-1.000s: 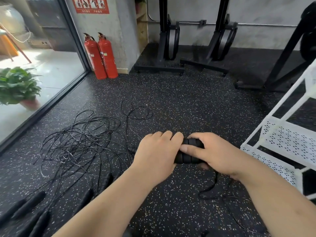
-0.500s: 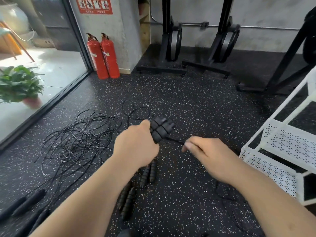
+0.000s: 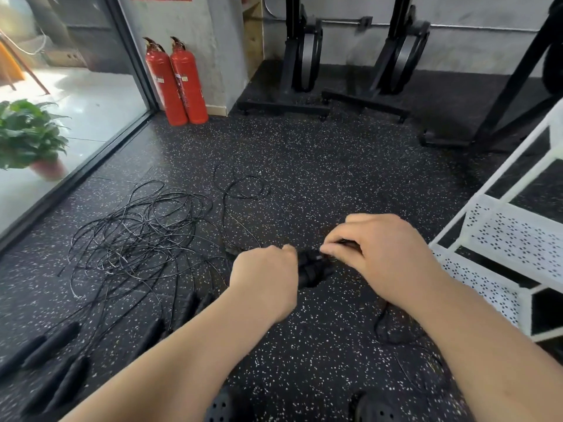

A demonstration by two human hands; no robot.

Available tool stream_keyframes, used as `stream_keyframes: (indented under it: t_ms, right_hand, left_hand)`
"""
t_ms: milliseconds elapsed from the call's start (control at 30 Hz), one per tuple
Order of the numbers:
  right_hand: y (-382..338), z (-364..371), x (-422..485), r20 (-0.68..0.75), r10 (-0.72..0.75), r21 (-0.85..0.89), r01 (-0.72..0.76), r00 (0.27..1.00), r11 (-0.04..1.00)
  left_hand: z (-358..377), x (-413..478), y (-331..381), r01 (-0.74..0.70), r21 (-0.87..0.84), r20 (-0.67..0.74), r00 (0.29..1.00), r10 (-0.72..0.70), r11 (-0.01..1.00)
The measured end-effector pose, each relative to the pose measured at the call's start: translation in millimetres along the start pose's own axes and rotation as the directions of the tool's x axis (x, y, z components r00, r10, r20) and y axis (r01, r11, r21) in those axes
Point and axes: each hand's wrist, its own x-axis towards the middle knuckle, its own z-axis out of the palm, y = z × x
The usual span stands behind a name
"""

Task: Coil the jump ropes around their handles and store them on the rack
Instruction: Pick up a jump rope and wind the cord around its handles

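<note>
My left hand (image 3: 265, 280) grips a pair of black ribbed jump rope handles (image 3: 312, 268) held together above the floor. My right hand (image 3: 377, 254) is just right of them and pinches the thin black rope at the handles' upper end. That rope trails down to a loose loop (image 3: 393, 330) on the floor under my right forearm. A tangle of more black ropes (image 3: 137, 239) lies on the floor to the left, with several black handles (image 3: 51, 345) near the lower left edge. The white perforated rack (image 3: 515, 236) stands at the right.
Two red fire extinguishers (image 3: 176, 83) stand by the wall at the back left, beside a glass wall with a potted plant (image 3: 29, 138) behind it. Black gym machine stands (image 3: 304, 56) line the back wall. My dark shoes (image 3: 374, 409) show at the bottom edge.
The handles came down from a raised, tilted pose in my left hand to lie lower and more level. My right hand moved in from the right and now pinches the rope at the handles.
</note>
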Motion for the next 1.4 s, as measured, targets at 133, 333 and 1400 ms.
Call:
stream_keyframes:
  t_ms: [133, 333, 1400]
  right_hand:
    - [23, -10, -1, 0.147, 0.131, 0.306, -0.171, 0.98, 0.936]
    - [39, -17, -4, 0.317, 0.12, 0.536, -0.282, 0.941, 0.796]
    - [-3, -31, -12, 0.105, 0.165, 0.111, -0.177, 0.981, 0.978]
  left_hand:
    - [-1, -6, 13, -0.228, -0.003, -0.088, 0.97, 0.226, 0.974]
    - [-20, -10, 14, -0.46, -0.041, -0.207, 0.872, 0.443, 0.887]
    - [0, 5, 9, -0.242, -0.064, -0.273, 0.937, 0.217, 0.968]
